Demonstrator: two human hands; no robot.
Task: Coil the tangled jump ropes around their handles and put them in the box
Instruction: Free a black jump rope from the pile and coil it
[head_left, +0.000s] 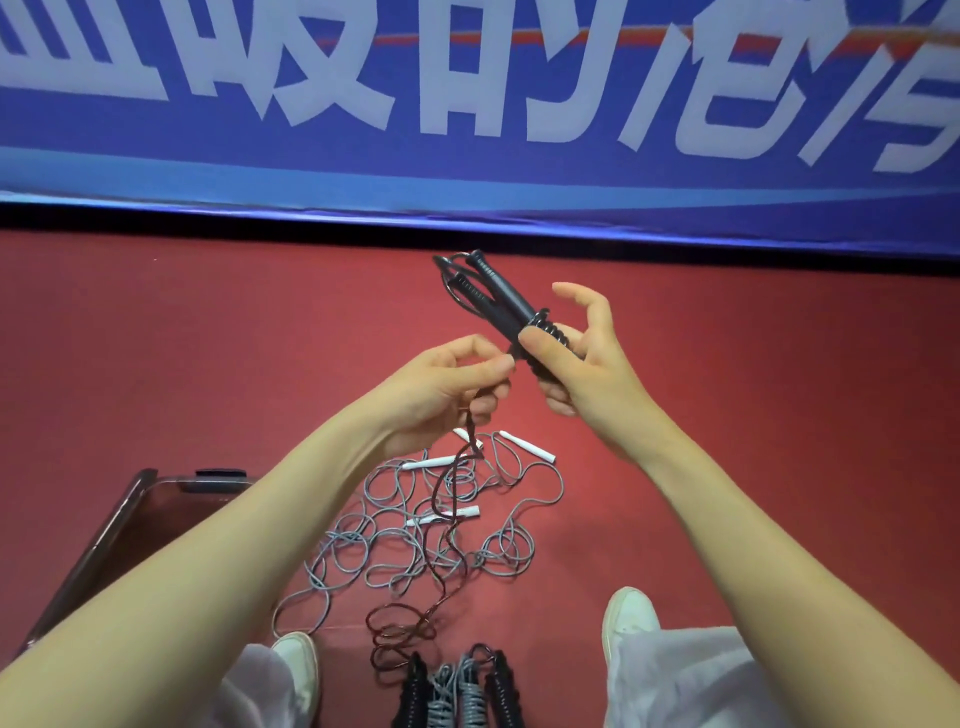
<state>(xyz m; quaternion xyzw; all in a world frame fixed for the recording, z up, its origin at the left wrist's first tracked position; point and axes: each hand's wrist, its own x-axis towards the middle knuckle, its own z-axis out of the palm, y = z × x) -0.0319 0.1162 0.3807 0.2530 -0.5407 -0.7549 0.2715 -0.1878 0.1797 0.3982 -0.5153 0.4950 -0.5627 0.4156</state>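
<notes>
While the right hand (587, 378) grips the pair of ribbed black plastic handles (488, 291) side by side, thumb pressed over the first few dark turns wound near their lower end, the left hand (439, 389) pinches the thin dark brown rope (441, 519) just beside those turns. That split looks deliberate. One hand makes the handles a rigid spool and pins the winding so it cannot slip, and the other feeds the cord under tension. Both sit high above the tangled heap of thin grey cords (415, 551) on the red carpeted floor (156, 364), probably so the slack hangs free rather than dragging. From the pinch the dark rope drops straight down across that heap and ends in loose loops at its near edge, so most of its length is unwound and I judge the coiling barely begun. Slim white handles (524, 447) lie along the heap's far side, none gathered yet. Nearer than the heap, between two white shoes (628, 616), are several tightly wound black and grey bundles (457, 691), apparently finished and set within reach but not yet boxed. The clear plastic box with a dark rim (124, 514) stands to the left of the heap, partly hidden behind the left forearm, and its contents cannot be made out. Where the hanging cord crosses the grey loops it could snag as it is drawn up.
</notes>
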